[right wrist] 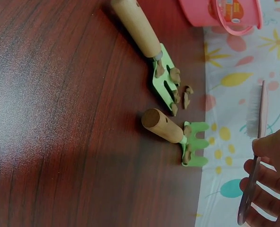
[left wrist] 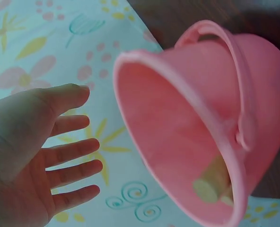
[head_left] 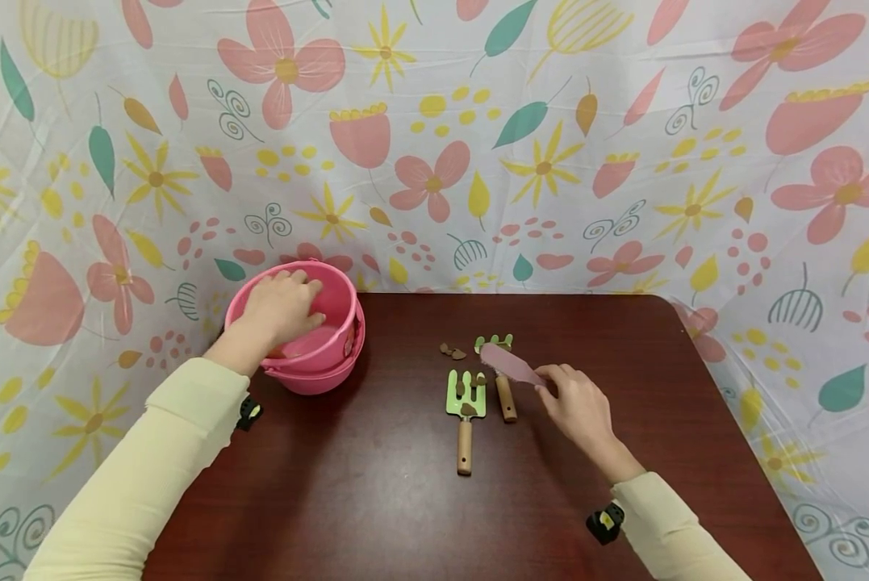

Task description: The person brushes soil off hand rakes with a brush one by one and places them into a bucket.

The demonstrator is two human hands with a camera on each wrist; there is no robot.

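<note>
Fork [head_left: 465, 440] and rake [head_left: 506, 397] strewn with brown bits [head_left: 452, 352] on table [head_left: 376, 484], bucket [left wrist: 204, 66] overhung by spread left hand [head_left: 277, 308], brush [head_left: 508, 365] pinched near rake by right hand [head_left: 578, 407]

Bucket [head_left: 314, 361] on your left, hand fork [head_left: 465, 436] to its right
On your table [head_left: 376, 500], the hand rake [head_left: 506, 399] lies right of the hand fork; clumps [head_left: 459, 354] lie on and behind the fork.

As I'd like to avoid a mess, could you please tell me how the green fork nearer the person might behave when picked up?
The green fork should feel stiff, judging by its straight wooden handle. The brown clumps resting on its head seem loose, so tilting may spill them. The broad head probably keeps it from rolling.
</note>
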